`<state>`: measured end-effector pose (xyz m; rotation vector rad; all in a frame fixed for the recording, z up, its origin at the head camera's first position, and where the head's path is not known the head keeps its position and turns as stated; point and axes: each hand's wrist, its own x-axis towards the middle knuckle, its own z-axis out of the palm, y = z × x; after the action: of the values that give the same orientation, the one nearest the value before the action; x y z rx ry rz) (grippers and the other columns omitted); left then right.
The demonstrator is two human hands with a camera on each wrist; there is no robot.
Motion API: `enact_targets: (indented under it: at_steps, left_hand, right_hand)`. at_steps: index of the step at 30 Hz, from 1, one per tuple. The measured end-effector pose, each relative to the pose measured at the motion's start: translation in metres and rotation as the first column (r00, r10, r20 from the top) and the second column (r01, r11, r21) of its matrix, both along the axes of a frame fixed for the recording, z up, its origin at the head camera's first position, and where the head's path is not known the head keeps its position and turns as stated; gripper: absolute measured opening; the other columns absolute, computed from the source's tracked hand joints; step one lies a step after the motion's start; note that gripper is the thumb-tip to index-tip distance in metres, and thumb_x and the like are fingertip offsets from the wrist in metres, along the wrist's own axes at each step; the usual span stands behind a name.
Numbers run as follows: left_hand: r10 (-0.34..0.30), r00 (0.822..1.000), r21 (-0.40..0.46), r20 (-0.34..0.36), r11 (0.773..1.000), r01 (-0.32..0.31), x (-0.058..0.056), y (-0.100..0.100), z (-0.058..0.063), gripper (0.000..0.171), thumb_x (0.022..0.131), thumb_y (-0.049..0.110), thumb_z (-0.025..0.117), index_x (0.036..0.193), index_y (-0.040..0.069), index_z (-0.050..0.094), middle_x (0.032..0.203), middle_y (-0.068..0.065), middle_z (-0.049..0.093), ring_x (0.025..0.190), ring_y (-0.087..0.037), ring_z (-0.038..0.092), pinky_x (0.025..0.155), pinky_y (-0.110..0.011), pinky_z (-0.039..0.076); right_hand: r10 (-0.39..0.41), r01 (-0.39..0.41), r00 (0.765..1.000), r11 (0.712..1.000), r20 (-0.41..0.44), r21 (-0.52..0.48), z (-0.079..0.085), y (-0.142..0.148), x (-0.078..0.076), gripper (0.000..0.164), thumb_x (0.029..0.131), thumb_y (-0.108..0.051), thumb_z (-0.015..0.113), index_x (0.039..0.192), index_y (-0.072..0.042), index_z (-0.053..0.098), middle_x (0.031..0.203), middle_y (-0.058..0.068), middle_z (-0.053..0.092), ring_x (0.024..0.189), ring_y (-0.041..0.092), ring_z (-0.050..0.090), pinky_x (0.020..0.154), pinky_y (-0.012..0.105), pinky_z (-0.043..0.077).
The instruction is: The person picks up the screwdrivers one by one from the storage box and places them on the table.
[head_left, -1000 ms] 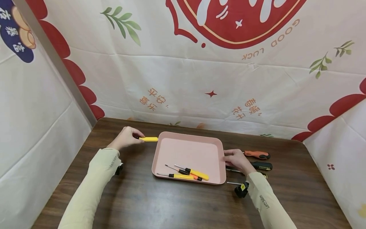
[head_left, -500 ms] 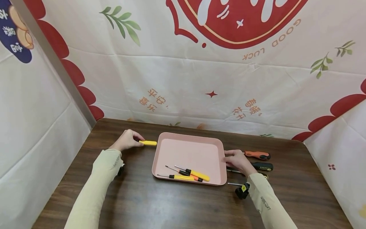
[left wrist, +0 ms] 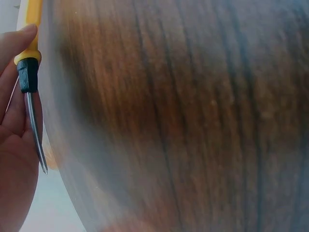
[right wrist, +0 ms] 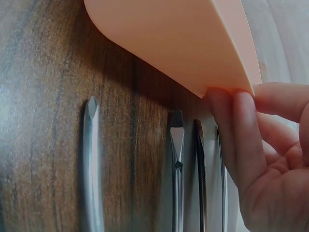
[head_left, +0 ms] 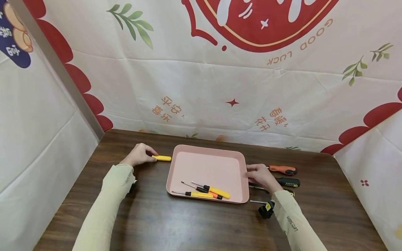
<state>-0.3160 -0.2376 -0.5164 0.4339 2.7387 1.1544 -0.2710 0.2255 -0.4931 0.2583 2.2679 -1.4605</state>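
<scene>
Left of the pink tray (head_left: 207, 150), my left hand (head_left: 139, 154) pinches a screwdriver by its yellow handle (head_left: 162, 158). In the left wrist view, the black collar and pointed metal shaft of this screwdriver (left wrist: 30, 72) run back along the palm. At the tray's right wall, my right hand (head_left: 260, 175) grips the rim between thumb and fingers, as the right wrist view shows with the tray wall (right wrist: 169, 43). Several small screwdrivers lie together along the tray's near side, among them a yellow-handled screwdriver (head_left: 220, 191) and one with an orange and black handle.
Right of the tray, beside and under my right forearm, lie an orange-handled screwdriver (head_left: 283, 169), a black-handled screwdriver (head_left: 288, 182) and others partly hidden. Their metal shafts (right wrist: 177, 183) point toward the tray. A patterned cloth (head_left: 207, 87) hangs behind the brown wooden table (head_left: 188, 226).
My left hand has come slightly nearer the front with the yellow-handled screwdriver, lowering it beside the tray's left wall. The right hand keeps its grip on the rim.
</scene>
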Motion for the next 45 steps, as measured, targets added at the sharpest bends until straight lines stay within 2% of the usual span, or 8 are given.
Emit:
enact_targets:
  at_steps: [21, 30, 45]
  left_hand:
    - [-0.024, 0.999, -0.028, 0.022, 0.999, 0.024, -0.0063, 0.0023, -0.0054, 0.015, 0.071, 0.008, 0.075, 0.085, 0.005, 0.073, 0.087, -0.008, 0.069, 0.084, -0.021, 0.061, 0.077, -0.038, 0.049]
    - [-0.025, 0.999, -0.041, 0.044, 0.999, 0.026, -0.0067, 0.0047, -0.0036, 0.019, 0.072, 0.008, 0.073, 0.091, 0.005, 0.072, 0.095, -0.011, 0.068, 0.096, -0.028, 0.06, 0.083, -0.042, 0.046]
    - [-0.068, 0.997, -0.056, -0.027, 0.996, 0.066, -0.0045, 0.0083, -0.0009, 0.023, 0.072, 0.005, 0.072, 0.094, 0.002, 0.071, 0.093, -0.011, 0.069, 0.094, -0.027, 0.061, 0.084, -0.042, 0.045]
  right_hand:
    - [-0.007, 0.007, 1.0, 1.0, -0.002, 0.014, -0.0015, 0.0013, -0.0007, 0.046, 0.082, -0.001, 0.059, 0.125, 0.01, 0.047, 0.102, 0.018, 0.063, 0.069, 0.008, 0.061, 0.064, 0.024, 0.052]
    - [0.001, -0.001, 1.0, 1.0, -0.001, 0.013, -0.0008, -0.0001, -0.0005, 0.046, 0.082, -0.001, 0.059, 0.125, 0.01, 0.047, 0.104, 0.02, 0.062, 0.07, 0.008, 0.061, 0.064, 0.024, 0.052]
    - [0.003, -0.003, 1.0, 0.998, -0.005, 0.058, -0.001, 0.0002, -0.0013, 0.045, 0.082, -0.002, 0.058, 0.125, 0.009, 0.048, 0.104, 0.019, 0.062, 0.069, 0.009, 0.06, 0.064, 0.025, 0.052]
